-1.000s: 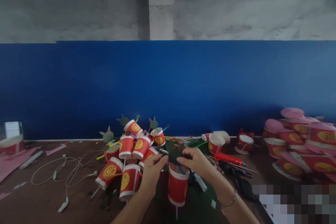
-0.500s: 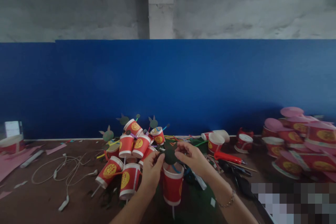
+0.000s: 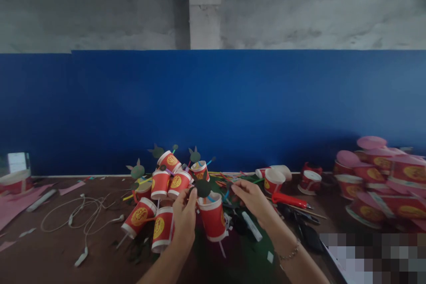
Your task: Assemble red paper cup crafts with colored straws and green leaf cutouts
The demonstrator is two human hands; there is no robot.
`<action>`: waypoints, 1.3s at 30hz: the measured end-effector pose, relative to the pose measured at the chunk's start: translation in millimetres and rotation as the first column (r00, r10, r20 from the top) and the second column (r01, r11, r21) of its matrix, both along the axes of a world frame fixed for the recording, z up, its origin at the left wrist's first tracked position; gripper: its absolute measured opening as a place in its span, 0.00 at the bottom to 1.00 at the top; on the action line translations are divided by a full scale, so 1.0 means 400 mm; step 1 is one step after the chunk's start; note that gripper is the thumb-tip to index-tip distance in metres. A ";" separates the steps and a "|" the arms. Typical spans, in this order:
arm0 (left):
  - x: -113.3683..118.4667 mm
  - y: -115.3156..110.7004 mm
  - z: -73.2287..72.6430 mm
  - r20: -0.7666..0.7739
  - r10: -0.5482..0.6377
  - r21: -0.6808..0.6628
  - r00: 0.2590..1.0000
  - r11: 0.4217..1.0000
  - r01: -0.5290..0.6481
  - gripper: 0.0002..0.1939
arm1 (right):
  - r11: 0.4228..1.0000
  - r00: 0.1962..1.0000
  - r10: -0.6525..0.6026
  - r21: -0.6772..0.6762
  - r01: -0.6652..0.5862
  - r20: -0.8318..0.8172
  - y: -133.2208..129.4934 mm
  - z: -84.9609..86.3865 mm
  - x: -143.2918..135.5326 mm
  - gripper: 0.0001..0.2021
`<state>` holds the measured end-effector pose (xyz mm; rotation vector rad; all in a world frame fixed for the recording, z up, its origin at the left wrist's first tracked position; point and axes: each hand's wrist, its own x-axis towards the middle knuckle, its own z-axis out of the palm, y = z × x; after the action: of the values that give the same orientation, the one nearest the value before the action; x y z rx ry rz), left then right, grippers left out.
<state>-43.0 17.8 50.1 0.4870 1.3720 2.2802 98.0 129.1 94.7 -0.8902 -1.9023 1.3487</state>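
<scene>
A red paper cup (image 3: pixel 213 222) with a white rim and a stick below it is tilted between my hands, off the table. A dark eared paper head (image 3: pixel 202 187) stands at its rim on a blue strip. My left hand (image 3: pixel 185 213) is closed at the cup's left side, its fingertips pinching a small dark round piece. My right hand (image 3: pixel 248 195) pinches a small dark disc (image 3: pixel 228 185) at the end of a blue strip, right of the cup. Whether that strip joins the cup is partly hidden.
Finished-looking red cups (image 3: pixel 159 184) with dark paper heads are piled at left. Earphones (image 3: pixel 83 255) lie farther left. A red tool (image 3: pixel 289 200) and a white marker (image 3: pixel 252 226) lie at right, with stacked cups and pink discs (image 3: pixel 371 143) beyond.
The cup has tilted, its top leaning left, and the dark head has moved left. My right hand has left the head and now pinches the small disc, farther from my left hand.
</scene>
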 end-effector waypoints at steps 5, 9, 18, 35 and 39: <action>0.015 -0.009 0.009 -0.148 -0.083 -0.083 0.986 0.994 0.071 0.16 | 0.988 0.995 0.086 0.135 -0.080 -0.042 -0.018 -0.004 -0.009 0.13; 0.019 -0.016 0.016 -0.270 -0.105 -0.134 0.957 0.989 0.071 0.15 | 0.967 0.988 0.155 0.204 -0.153 0.003 -0.030 -0.004 -0.012 0.11; 0.017 -0.023 0.028 -0.394 -0.119 -0.199 0.911 0.979 0.042 0.12 | 0.966 0.990 0.133 0.218 -0.139 0.041 -0.027 -0.001 -0.010 0.10; 0.029 -0.017 0.012 -0.536 -0.179 -0.200 0.825 0.976 0.082 0.08 | 0.925 0.978 0.127 0.337 -0.177 0.166 -0.040 -0.025 -0.023 0.08; 0.024 -0.015 0.016 -0.443 -0.205 -0.198 0.873 0.972 0.128 0.11 | 0.935 0.985 0.098 0.327 -0.141 0.142 -0.040 -0.028 -0.029 0.10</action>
<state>-33.5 11.7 56.3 1.1021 1.6436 1.9617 86.4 113.0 83.7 -0.7079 -2.2293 1.0077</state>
